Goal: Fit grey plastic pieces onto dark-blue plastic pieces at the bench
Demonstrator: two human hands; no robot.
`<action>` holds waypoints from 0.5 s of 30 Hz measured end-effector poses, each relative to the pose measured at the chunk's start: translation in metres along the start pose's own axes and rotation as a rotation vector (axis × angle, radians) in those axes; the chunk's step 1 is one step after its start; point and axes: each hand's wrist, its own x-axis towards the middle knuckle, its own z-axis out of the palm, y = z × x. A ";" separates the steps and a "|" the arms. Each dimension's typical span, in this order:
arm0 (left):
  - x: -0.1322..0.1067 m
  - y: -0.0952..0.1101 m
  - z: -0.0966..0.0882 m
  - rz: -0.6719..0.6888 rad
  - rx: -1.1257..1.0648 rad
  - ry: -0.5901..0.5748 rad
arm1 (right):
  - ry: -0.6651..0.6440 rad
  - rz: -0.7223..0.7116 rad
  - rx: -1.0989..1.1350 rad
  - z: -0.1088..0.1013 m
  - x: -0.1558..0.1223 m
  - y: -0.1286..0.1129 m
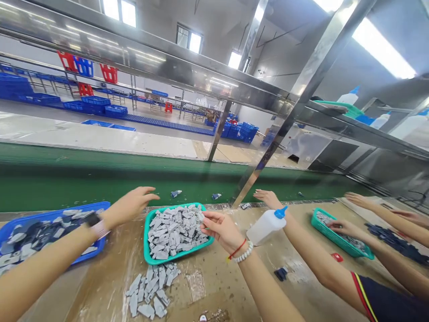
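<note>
While we lean over the stained tan bench [100,286], right hand [221,230]: narrow pinch at the grey moulded blocks [176,232], any hold unclear.
Tray: teal plastic tray [146,237] between both hands, within easy reach, carrying those blocks.
Left hand [129,206]: wide open, empty, just beside a blue plastic tray [102,248].
Writing: none readable on the white squeeze bottle with a blue cap [264,228].

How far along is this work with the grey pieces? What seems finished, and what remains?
Hard to judge exactly. Looks done: the teal tray holds a full heap of grey pieces. In hand: the right hand touches that heap, and the open left hand is over the green conveyor belt. Left: loose grey pieces on the table, and mixed pieces in the blue tray.
</note>
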 end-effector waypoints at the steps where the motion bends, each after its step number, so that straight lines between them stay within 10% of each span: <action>1: 0.026 0.001 0.013 0.058 0.029 -0.076 | 0.018 0.022 0.056 -0.002 -0.011 0.001; 7: 0.127 0.011 0.064 0.197 0.165 -0.319 | 0.178 0.157 0.323 -0.014 -0.097 0.026; 15: 0.107 0.006 0.049 -0.079 0.122 -0.263 | 0.348 -0.088 -0.544 0.009 -0.207 0.067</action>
